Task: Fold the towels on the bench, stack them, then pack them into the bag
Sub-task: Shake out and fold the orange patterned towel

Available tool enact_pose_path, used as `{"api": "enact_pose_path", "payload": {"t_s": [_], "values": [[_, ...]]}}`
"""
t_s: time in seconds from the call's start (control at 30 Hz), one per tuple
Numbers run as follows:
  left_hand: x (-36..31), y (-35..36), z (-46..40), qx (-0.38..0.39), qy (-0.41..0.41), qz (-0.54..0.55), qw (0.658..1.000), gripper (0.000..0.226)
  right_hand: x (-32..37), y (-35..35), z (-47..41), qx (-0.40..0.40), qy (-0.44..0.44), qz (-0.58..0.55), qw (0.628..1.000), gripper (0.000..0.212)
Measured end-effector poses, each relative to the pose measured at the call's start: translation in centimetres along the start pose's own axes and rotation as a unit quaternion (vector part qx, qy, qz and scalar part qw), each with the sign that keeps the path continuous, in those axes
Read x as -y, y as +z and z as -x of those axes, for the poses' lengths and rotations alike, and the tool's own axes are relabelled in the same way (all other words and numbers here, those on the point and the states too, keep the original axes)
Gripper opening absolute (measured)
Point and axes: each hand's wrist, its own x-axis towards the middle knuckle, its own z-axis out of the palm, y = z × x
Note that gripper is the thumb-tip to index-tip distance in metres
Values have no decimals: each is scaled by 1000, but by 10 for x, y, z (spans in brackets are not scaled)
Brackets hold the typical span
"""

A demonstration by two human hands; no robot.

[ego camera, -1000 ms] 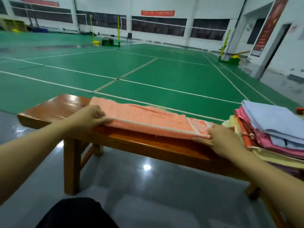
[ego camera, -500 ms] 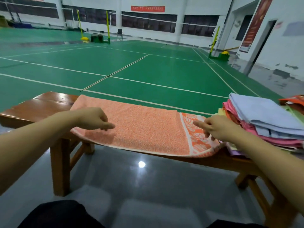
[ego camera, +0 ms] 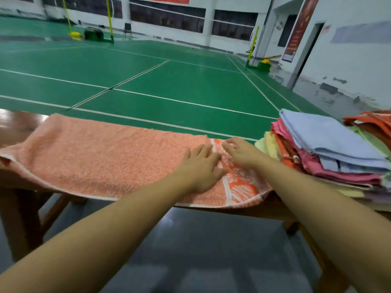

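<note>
Two hands work at the same end of the orange towel (ego camera: 110, 157), which lies spread along the worktop (ego camera: 17, 127) with its near edge hanging a little over the front. The left hand (ego camera: 201, 168) rests flat on the cloth, its grip open and holding nothing, probably to keep the towel from sliding. Just to the right of it, the right hand (ego camera: 241, 153) lies over the patterned border, fingers (ego camera: 227, 148) bent toward the far corner; whether its grip already pinches the cloth I cannot tell. I judge that this corner will be lifted for a fold, so one hand anchors while the other takes the edge. Further right of both hands sits the pile of towels (ego camera: 330, 149), close enough for stacking. No bag is visible.
</note>
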Motion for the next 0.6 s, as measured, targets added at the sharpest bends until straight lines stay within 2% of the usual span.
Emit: {"api": "enact_pose_path", "payload": {"t_s": [0.1,0.17,0.3,0.43,0.6], "values": [[7,8,-4,48,-8,-34,998,73,-9,27,-1,38,-26,95,994,53],[7,7,-6,62,-2,-44,997,73,-13,32,2,24,-28,146,989,52],[8,4,-5,71,-9,-48,996,73,-18,33,7,-31,38,119,992,62],[5,1,0,82,-12,-50,995,74,-17,31,13,-25,80,105,991,67],[23,-18,2,171,2,-49,984,72,-10,21,10,-12,110,119,987,67]]}}
